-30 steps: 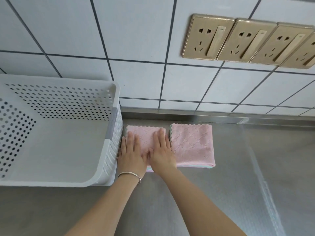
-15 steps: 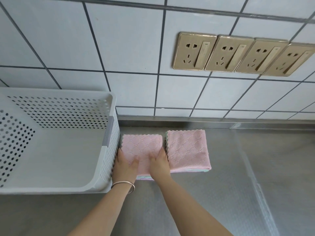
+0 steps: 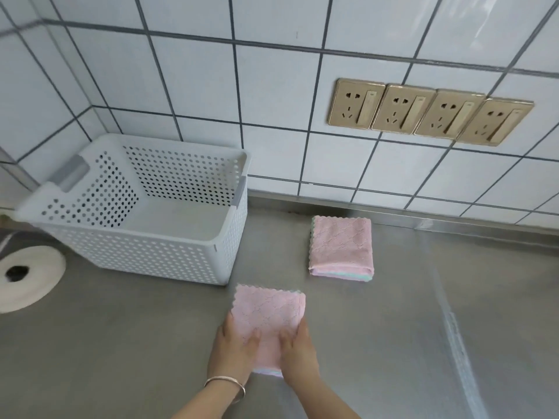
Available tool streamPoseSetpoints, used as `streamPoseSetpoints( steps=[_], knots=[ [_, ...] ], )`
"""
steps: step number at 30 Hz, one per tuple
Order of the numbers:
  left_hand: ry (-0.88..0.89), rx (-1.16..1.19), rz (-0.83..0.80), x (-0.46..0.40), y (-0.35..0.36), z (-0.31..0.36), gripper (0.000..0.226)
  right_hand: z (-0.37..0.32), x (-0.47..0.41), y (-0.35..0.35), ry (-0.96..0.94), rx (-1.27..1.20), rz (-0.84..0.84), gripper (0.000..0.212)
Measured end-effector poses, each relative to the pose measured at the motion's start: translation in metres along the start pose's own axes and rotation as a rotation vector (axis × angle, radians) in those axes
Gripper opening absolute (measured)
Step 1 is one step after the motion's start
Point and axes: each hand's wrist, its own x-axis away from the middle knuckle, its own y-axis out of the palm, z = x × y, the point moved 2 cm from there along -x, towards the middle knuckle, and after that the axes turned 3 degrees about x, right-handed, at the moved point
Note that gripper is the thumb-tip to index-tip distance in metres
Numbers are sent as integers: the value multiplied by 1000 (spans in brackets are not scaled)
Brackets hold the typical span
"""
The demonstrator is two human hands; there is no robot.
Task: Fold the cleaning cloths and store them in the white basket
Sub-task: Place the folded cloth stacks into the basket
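Observation:
A folded stack of pink cleaning cloths (image 3: pixel 267 314), with green and lilac layers at its near edge, is held up over the steel counter. My left hand (image 3: pixel 233 349) grips its near left edge and my right hand (image 3: pixel 298 350) grips its near right edge, thumbs on top. A second folded pink stack (image 3: pixel 341 246) lies flat on the counter near the wall. The white perforated basket (image 3: pixel 169 255) stands to the left against the tiled wall, with nothing inside it.
A white roll (image 3: pixel 25 275) with a dark core lies at the far left of the counter. Several gold wall sockets (image 3: pixel 429 111) sit on the tiles above. The steel counter (image 3: pixel 423 343) stretches to the right.
Both hands went from pressing flat on the left cloth stack beside the basket to gripping it and lifting it toward me. The view pulled back and shifted.

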Motion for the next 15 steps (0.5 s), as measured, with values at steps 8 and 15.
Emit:
streamPoseSetpoints(
  steps=[8, 15],
  knots=[
    [32, 146, -47, 31, -6, -24, 64, 21, 29, -6, 46, -66, -76, 50],
    [11, 370, -95, 50, 0, -30, 58, 25, 44, -10, -69, -253, -62, 40]
  ],
)
